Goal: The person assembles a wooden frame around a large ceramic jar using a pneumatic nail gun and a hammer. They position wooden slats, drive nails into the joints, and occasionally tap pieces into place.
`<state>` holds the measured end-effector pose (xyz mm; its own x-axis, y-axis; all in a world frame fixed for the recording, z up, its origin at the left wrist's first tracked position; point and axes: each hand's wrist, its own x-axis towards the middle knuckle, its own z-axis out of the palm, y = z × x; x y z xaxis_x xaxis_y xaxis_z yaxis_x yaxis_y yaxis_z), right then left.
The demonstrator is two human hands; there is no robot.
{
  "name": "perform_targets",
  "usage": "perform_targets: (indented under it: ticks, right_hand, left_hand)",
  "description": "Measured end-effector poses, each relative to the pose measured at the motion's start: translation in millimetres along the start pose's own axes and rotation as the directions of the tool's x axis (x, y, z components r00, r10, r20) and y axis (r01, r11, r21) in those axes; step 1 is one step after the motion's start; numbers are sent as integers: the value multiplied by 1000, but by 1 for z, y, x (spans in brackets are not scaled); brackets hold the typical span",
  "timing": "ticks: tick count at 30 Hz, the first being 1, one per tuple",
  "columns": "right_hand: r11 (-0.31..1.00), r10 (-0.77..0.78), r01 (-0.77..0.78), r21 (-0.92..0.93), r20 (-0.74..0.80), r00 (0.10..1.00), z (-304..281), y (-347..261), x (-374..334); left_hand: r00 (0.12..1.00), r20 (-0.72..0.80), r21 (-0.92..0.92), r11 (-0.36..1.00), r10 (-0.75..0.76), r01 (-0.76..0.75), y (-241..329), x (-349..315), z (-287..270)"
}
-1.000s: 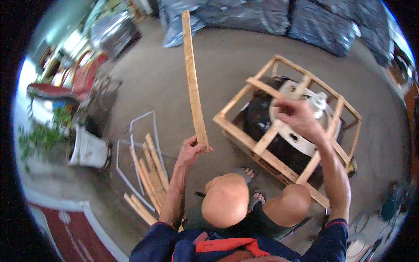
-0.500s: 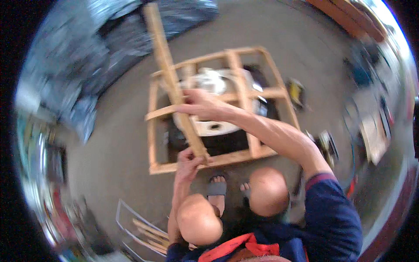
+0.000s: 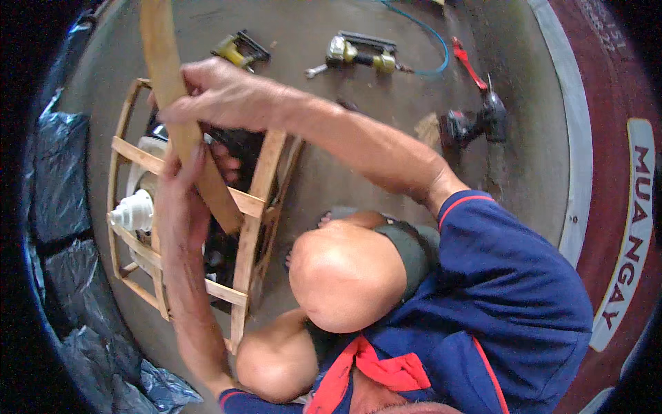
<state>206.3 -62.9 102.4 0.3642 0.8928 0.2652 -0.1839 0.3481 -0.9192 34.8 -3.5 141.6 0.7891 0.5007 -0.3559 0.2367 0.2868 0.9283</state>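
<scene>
A long wooden slat (image 3: 163, 45) slants from the top edge down over a wooden crate frame (image 3: 263, 165). My right hand (image 3: 219, 93) is closed around its middle, thumb on the near face. Lower down, my left hand (image 3: 185, 196) wraps the same slat, some fingertips showing past its right edge. The slat's lower end lies over the crate's crosspiece. Inside the crate are a white ribbed part (image 3: 133, 210) and dark parts, partly covered by my left hand and forearm.
On the floor lie a yellow-and-black nail gun (image 3: 362, 54), a second yellow tool (image 3: 241, 51), a wrench (image 3: 317, 70), a red-handled tool (image 3: 469, 63) and a cordless drill (image 3: 474, 121). A blue hose (image 3: 441, 41) curves behind them. Dark plastic sheeting (image 3: 65, 172) borders the left.
My view has swung to the right, bringing the tools into sight and the crate to the left. Both hands still hold the slat; my left hand is now closer to my right.
</scene>
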Motion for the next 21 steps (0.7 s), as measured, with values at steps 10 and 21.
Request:
perform_targets:
  ticks: [10, 21]
  right_hand:
    - [64, 89, -674, -736, -668, 739, -188, 158, -311]
    - [-202, 369, -685, -700, -702, 609, -249, 152, -308]
  left_hand:
    - [977, 65, 503, 852, -204, 144, -72, -72, 31]
    - [962, 72, 546, 818, -262, 182, -189, -176, -21]
